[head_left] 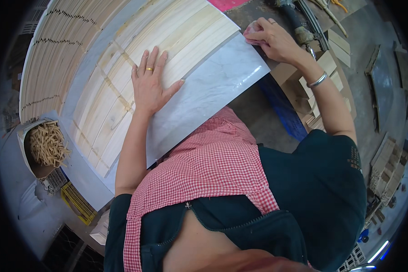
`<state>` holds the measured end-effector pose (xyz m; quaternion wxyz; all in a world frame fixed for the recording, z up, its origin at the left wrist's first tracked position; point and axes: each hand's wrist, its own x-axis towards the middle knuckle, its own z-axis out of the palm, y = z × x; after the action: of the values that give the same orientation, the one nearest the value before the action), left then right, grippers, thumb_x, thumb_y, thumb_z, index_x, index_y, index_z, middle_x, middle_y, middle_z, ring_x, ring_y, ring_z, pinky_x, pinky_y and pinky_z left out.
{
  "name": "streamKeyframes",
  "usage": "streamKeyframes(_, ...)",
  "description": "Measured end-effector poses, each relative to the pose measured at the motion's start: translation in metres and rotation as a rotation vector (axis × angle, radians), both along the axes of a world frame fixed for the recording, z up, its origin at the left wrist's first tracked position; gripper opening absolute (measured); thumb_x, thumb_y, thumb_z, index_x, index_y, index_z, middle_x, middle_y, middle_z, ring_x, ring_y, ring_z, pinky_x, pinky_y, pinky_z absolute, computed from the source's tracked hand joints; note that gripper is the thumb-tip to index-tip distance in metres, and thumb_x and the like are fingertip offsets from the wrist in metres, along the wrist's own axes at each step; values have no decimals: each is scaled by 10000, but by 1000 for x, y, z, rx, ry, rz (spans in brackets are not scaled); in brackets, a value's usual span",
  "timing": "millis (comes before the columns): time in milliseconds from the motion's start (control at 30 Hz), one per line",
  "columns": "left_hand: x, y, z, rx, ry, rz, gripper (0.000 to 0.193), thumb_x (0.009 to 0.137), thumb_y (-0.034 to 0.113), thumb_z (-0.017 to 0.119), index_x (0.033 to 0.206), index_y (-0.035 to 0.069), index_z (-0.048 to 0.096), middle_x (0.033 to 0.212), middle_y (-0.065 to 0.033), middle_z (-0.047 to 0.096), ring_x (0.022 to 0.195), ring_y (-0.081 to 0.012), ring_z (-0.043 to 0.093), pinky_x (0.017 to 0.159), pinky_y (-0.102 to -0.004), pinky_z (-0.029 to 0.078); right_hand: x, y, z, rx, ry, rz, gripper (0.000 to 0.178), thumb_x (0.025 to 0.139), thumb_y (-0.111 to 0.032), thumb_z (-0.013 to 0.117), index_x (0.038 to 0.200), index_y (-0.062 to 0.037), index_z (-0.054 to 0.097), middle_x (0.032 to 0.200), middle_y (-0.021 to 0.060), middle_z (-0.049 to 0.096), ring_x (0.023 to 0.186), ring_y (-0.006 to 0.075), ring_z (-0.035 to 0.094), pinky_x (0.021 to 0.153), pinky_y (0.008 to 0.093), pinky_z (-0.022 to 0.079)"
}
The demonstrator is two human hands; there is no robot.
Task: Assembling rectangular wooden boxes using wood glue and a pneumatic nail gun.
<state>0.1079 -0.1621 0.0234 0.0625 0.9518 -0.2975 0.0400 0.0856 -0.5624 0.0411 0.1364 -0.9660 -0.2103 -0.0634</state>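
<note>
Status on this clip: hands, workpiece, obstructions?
Left hand spread on long pale wooden slats; right hand pinching small pinkish wad. Slats side by side on glossy white marbled surface. No obstruction visible.

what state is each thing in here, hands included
Light wooden slats, lying flat, side by side
Left hand, grip open, resting on the slats
Pale pinkish wad, held, details unclear
Right hand, grip closed on the wad
Marbled surface, partly covered
Wood stacks, piled in rows
Box, open, holding thin strips
Checked apron, worn
Dark green top, partly unzipped
</note>
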Motion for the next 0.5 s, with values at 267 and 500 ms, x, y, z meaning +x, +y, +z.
streamKeyframes(267,3,0,7,8,-6,4,912,830,667,640,1550,161,401,1654,-76,287,1533,-323,219,1185,-613,201,-5,-5,11,-69,-173,151,146,836,-79,642,916,-162,730,1063,57,562,878,263,504,778,323,445)
streamKeyframes(500,2,-1,10,-34,16,10,900,830,658,640,1542,158,410,1646,-84,298,1527,-336,224,1178,-619,207,28,4,21,-141,-105,125,128,803,-109,659,873,-174,744,999,68,588,839,269,540,780,345,460)
